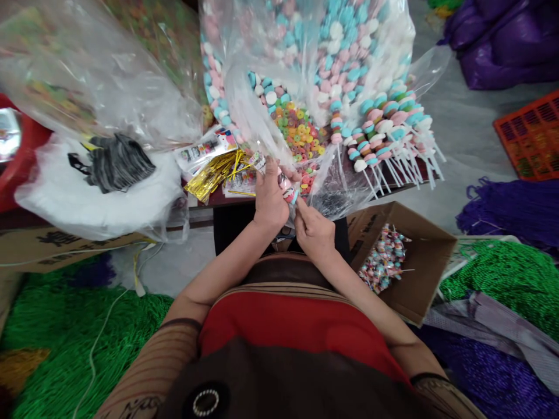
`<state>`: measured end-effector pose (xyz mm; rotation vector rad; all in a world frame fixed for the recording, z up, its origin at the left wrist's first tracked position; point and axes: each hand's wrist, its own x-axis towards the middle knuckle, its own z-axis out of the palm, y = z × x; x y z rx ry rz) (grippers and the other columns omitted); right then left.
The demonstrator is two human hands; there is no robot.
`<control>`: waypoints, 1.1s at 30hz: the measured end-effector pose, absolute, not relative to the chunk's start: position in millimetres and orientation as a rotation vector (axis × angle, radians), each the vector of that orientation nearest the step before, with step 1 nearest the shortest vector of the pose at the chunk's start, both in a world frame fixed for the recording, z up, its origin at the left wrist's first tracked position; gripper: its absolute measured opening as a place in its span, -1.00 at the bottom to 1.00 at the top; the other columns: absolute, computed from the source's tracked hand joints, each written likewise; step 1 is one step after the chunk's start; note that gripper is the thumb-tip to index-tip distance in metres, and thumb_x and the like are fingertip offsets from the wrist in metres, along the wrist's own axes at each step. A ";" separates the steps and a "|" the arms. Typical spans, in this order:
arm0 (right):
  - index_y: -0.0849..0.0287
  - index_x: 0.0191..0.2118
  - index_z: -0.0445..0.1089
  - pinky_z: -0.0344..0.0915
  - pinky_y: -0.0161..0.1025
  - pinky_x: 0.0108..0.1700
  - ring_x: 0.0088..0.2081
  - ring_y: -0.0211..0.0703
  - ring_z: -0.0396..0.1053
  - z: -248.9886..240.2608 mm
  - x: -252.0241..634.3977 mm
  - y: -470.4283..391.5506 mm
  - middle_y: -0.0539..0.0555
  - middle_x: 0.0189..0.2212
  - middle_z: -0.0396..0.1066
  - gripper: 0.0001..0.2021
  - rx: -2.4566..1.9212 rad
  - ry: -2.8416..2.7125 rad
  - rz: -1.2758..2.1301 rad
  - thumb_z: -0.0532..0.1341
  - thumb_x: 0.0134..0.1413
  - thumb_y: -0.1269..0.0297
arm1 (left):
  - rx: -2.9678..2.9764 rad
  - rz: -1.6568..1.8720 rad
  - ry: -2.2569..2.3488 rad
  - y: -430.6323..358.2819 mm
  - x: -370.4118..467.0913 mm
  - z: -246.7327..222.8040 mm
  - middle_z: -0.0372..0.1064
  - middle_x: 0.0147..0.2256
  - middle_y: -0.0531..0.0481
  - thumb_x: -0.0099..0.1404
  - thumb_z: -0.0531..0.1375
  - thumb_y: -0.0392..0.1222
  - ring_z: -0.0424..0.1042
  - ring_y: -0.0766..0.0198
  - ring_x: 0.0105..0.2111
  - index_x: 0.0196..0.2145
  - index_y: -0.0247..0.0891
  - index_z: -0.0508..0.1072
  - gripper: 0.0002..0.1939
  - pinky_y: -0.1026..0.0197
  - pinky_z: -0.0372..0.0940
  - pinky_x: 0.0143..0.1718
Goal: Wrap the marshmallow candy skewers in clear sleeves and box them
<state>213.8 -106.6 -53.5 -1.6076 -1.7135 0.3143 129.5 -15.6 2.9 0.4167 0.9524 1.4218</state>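
Observation:
My left hand [271,196] is closed around a small candy skewer [287,187] in clear wrapping, with pink and blue pieces showing. At the skewer's lower end, my right hand [315,230] has its fingers closed on it. Gold twist ties [212,177] lie left of my hands, on printed packets [203,150]. Just beyond my hands are ring-shaped gummies [300,132] in an open plastic bag. Unwrapped marshmallow skewers [384,131] with white sticks are piled at the table's right end.
A big bag of pastel marshmallows [340,43] stands at the back. A cardboard box [419,262] of wrapped skewers is below right. On the left are a white plastic bag [100,203] with a dark striped item [120,163], and a red basin [32,148]. An orange crate [530,139] sits far right.

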 end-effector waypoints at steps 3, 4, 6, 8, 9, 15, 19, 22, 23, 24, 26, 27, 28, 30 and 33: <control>0.15 0.16 0.54 0.50 -0.20 -0.16 -0.29 -0.10 0.56 -52.3 214.4 -104.8 0.17 -0.32 0.62 -0.59 -1.570 -1.647 0.397 0.05 0.36 0.28 | 0.459 1.404 0.928 -22.7 130.0 4.5 0.34 -0.54 0.13 0.34 0.23 0.25 0.50 0.28 -0.38 -0.39 -0.11 0.32 -0.59 0.16 0.39 -0.20; 0.13 0.15 0.54 0.51 -0.18 -0.11 -0.24 -0.08 0.58 -50.6 214.8 -104.6 0.17 -0.26 0.64 -0.59 -1.546 -1.600 0.437 0.06 0.36 0.27 | 0.464 1.387 0.921 -24.7 129.7 4.8 0.35 -0.54 0.12 0.35 0.22 0.25 0.53 0.25 -0.33 -0.38 -0.11 0.33 -0.60 0.15 0.38 -0.18; 0.08 0.13 0.55 0.52 -0.13 -0.06 -0.18 -0.06 0.60 -46.3 215.5 -104.3 0.16 -0.18 0.65 -0.61 -1.498 -1.480 0.520 0.08 0.36 0.24 | 0.468 1.347 0.892 -28.2 129.0 5.1 0.38 -0.52 0.11 0.37 0.21 0.24 0.55 0.20 -0.25 -0.37 -0.10 0.34 -0.62 0.12 0.38 -0.16; 0.06 0.12 0.56 0.53 -0.09 -0.07 -0.19 -0.06 0.60 -41.7 215.6 -104.0 0.13 -0.17 0.65 -0.63 -1.472 -1.364 0.592 0.10 0.36 0.21 | 0.474 1.312 0.865 -31.3 128.9 5.5 0.43 -0.48 0.10 0.38 0.22 0.20 0.57 0.19 -0.22 -0.33 -0.10 0.35 -0.66 0.12 0.40 -0.16; 0.05 0.11 0.57 0.53 -0.07 -0.08 -0.20 -0.06 0.60 -39.5 215.3 -103.8 0.12 -0.19 0.65 -0.63 -1.464 -1.322 0.616 0.10 0.36 0.19 | 0.478 1.295 0.863 -32.8 128.8 5.9 0.45 -0.45 0.09 0.38 0.22 0.19 0.57 0.19 -0.20 -0.30 -0.10 0.36 -0.68 0.12 0.41 -0.16; 0.00 0.12 0.56 0.52 -0.09 -0.19 -0.36 -0.13 0.50 -30.7 212.9 -99.9 0.03 -0.40 0.54 -0.65 -1.431 -1.230 0.752 0.15 0.35 0.12 | 0.585 1.211 0.787 -36.6 122.3 8.9 0.54 -0.27 -0.02 0.35 0.21 0.27 0.57 0.14 -0.10 -0.16 -0.09 0.43 -0.61 0.14 0.44 -0.16; 0.05 0.16 0.51 0.48 -0.17 -0.33 -0.48 -0.19 0.41 -28.0 215.1 -97.0 -0.03 -0.50 0.45 -0.62 -1.413 -1.122 0.895 0.14 0.37 0.08 | 0.664 1.103 0.715 -37.5 117.9 4.3 0.55 -0.17 -0.06 0.28 0.28 0.26 0.56 0.14 -0.09 -0.14 -0.09 0.48 -0.60 0.18 0.43 -0.21; 0.08 0.16 0.48 0.52 -0.15 -0.24 -0.40 -0.16 0.49 -24.9 217.6 -96.9 0.04 -0.36 0.56 -0.62 -1.437 -1.224 0.799 0.13 0.37 0.08 | 0.618 1.063 0.746 -40.6 120.0 -0.6 0.55 -0.24 -0.05 0.29 0.31 0.18 0.56 0.16 -0.13 -0.21 -0.14 0.49 -0.65 0.20 0.43 -0.24; 0.08 0.19 0.46 0.53 -0.13 -0.17 -0.34 -0.14 0.53 -23.8 218.4 -97.0 0.09 -0.26 0.60 -0.61 -1.458 -1.269 0.730 0.12 0.38 0.10 | 0.598 1.070 0.748 -42.1 121.2 -1.5 0.55 -0.25 -0.04 0.29 0.31 0.14 0.57 0.16 -0.13 -0.22 -0.16 0.49 -0.68 0.20 0.43 -0.23; 0.08 0.22 0.42 0.54 -0.11 -0.10 -0.25 -0.10 0.57 -23.0 219.3 -97.1 0.13 -0.16 0.62 -0.60 -1.480 -1.310 0.650 0.10 0.40 0.12 | 0.588 1.076 0.741 -43.8 122.3 -1.8 0.55 -0.26 -0.03 0.29 0.33 0.09 0.57 0.17 -0.12 -0.22 -0.17 0.50 -0.71 0.20 0.44 -0.20; 0.09 0.28 0.36 0.52 -0.07 0.03 -0.05 -0.01 0.59 -22.5 220.5 -96.7 0.21 0.05 0.58 -0.58 -1.518 -1.391 0.499 0.06 0.41 0.16 | 0.592 1.081 0.733 -46.9 124.0 -0.5 0.56 -0.23 0.00 0.26 0.37 -0.03 0.56 0.18 -0.07 -0.22 -0.17 0.52 -0.78 0.18 0.43 -0.08; 0.10 0.30 0.33 0.51 -0.04 0.07 0.03 0.03 0.57 -22.9 220.7 -96.4 0.24 0.12 0.54 -0.57 -1.529 -1.433 0.439 0.05 0.42 0.17 | 0.601 1.075 0.736 -48.0 124.5 1.1 0.56 -0.21 0.02 0.24 0.38 -0.10 0.55 0.19 -0.02 -0.22 -0.18 0.52 -0.80 0.17 0.42 -0.01; 0.11 0.31 0.32 0.50 -0.03 0.09 0.07 0.06 0.56 -23.6 220.7 -96.2 0.26 0.16 0.52 -0.56 -1.532 -1.475 0.393 0.03 0.42 0.19 | 0.608 1.068 0.744 -48.5 124.6 2.9 0.57 -0.19 0.02 0.22 0.39 -0.15 0.53 0.19 0.01 -0.23 -0.19 0.52 -0.81 0.16 0.39 0.05; 0.13 0.32 0.30 0.50 -0.04 0.11 0.08 0.06 0.55 -24.5 220.2 -96.7 0.27 0.17 0.51 -0.55 -1.522 -1.559 0.354 0.02 0.42 0.22 | 0.602 1.059 0.773 -47.6 124.1 6.4 0.57 -0.21 0.03 0.19 0.39 -0.21 0.53 0.19 0.03 -0.27 -0.20 0.51 -0.83 0.15 0.37 0.10; 0.13 0.31 0.33 0.49 -0.05 0.12 0.04 0.02 0.57 -19.8 221.9 -99.9 0.24 0.15 0.53 -0.55 -1.452 -1.668 0.384 0.04 0.41 0.21 | 0.575 1.044 0.798 -42.0 120.7 9.1 0.53 -0.33 0.03 0.22 0.32 -0.21 0.57 0.18 -0.09 -0.30 -0.21 0.48 -0.90 0.16 0.42 -0.01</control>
